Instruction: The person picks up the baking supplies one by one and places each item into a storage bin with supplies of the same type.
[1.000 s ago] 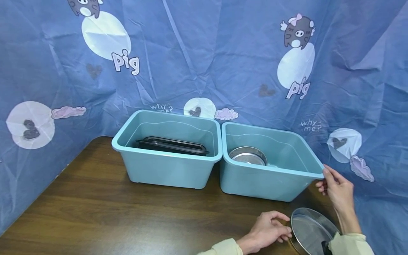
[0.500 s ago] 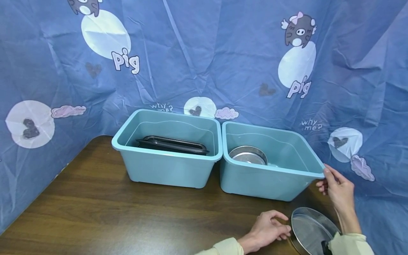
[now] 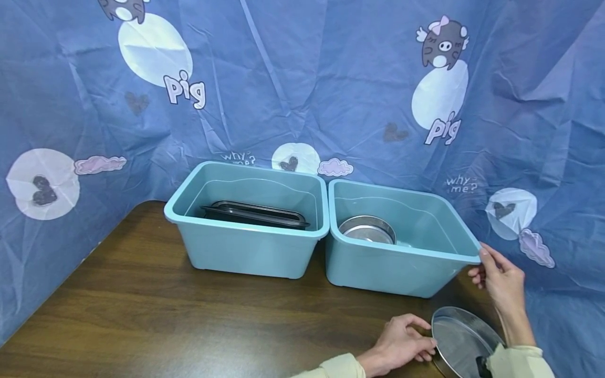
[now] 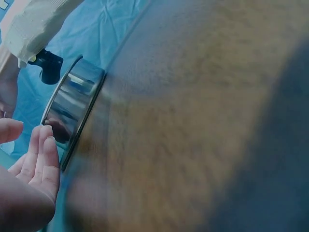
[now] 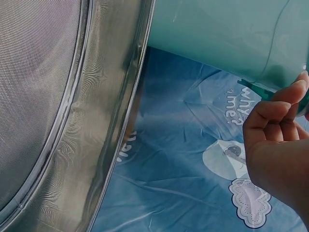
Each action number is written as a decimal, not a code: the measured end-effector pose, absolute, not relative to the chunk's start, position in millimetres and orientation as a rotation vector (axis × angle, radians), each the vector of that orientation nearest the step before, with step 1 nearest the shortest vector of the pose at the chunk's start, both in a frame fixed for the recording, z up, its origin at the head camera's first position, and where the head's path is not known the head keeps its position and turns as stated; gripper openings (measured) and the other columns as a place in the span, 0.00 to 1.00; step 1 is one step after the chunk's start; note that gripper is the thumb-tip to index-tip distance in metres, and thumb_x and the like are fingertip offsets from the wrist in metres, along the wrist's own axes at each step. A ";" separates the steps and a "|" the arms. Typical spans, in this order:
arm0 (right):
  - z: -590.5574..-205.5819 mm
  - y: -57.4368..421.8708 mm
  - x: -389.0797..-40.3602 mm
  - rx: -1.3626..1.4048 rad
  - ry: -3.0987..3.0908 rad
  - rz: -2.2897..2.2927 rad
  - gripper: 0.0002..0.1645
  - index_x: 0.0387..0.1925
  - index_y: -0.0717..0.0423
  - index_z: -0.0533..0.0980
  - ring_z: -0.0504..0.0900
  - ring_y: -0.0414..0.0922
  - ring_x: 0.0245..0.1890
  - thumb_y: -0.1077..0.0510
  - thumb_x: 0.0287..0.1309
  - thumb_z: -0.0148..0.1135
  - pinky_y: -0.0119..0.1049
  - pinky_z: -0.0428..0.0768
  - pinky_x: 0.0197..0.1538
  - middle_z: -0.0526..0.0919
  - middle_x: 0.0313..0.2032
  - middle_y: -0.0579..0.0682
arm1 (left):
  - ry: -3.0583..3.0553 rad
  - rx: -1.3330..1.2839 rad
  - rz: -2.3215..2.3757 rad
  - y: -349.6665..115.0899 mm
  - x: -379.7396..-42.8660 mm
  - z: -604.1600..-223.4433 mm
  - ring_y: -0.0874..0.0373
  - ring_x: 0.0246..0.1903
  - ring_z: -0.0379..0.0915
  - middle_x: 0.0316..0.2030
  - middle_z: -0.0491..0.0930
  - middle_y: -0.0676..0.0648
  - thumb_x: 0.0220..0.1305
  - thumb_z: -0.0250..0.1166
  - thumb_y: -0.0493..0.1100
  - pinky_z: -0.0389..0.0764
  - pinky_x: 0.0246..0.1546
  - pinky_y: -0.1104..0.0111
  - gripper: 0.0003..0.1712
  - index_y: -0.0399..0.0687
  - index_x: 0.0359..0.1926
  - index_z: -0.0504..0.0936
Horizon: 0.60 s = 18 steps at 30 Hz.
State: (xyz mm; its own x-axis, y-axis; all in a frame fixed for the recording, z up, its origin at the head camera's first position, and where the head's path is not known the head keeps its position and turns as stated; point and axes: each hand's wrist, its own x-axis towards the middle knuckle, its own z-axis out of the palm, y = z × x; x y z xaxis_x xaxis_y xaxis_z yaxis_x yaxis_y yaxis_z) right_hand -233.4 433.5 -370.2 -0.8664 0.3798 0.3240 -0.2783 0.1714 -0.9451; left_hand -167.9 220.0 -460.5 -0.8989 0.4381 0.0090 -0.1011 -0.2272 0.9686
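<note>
A round metal sieve (image 3: 465,341) with a fine mesh and a tall steel rim lies on the wooden table at the lower right. My left hand (image 3: 397,344) is beside it, fingers extended and fingertips at the sieve's left side; the left wrist view shows the fingers (image 4: 48,159) right against the shiny rim (image 4: 75,104). With thumb and fingers, my right hand (image 3: 503,283) pinches the front right corner of a light blue plastic bin (image 3: 387,270). The right wrist view has this hand (image 5: 277,121) at the bin's corner, its other fingers curled.
Inside the right bin sits another round metal sieve (image 3: 368,231). A matching bin (image 3: 250,252) stands against its left side, holding black baking trays (image 3: 255,214). Behind both hangs a blue printed cloth (image 3: 302,94). My right forearm reaches over the sieve's edge on the table (image 3: 212,320).
My left hand has shifted slightly right, its fingertips closer against the sieve. The right hand keeps its hold on the bin corner, and both bins stay in place.
</note>
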 end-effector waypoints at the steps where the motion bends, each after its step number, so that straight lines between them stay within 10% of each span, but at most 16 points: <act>1: -370.3 433.3 -233.0 -0.087 -1.954 1.748 0.11 0.42 0.33 0.84 0.78 0.35 0.12 0.54 0.75 0.61 0.25 0.72 0.16 0.82 0.15 0.43 | 1.696 0.402 2.185 220.6 -167.8 -460.5 0.53 0.23 0.85 0.25 0.87 0.44 0.61 0.70 0.27 0.83 0.24 0.72 0.12 0.42 0.44 0.83; 18: -367.1 429.7 -233.8 -0.187 -1.960 1.740 0.13 0.41 0.33 0.84 0.77 0.35 0.12 0.57 0.76 0.59 0.25 0.72 0.16 0.81 0.15 0.44 | 1.803 0.388 2.153 226.8 -171.7 -459.1 0.51 0.19 0.84 0.19 0.85 0.43 0.60 0.73 0.28 0.82 0.20 0.71 0.15 0.42 0.47 0.82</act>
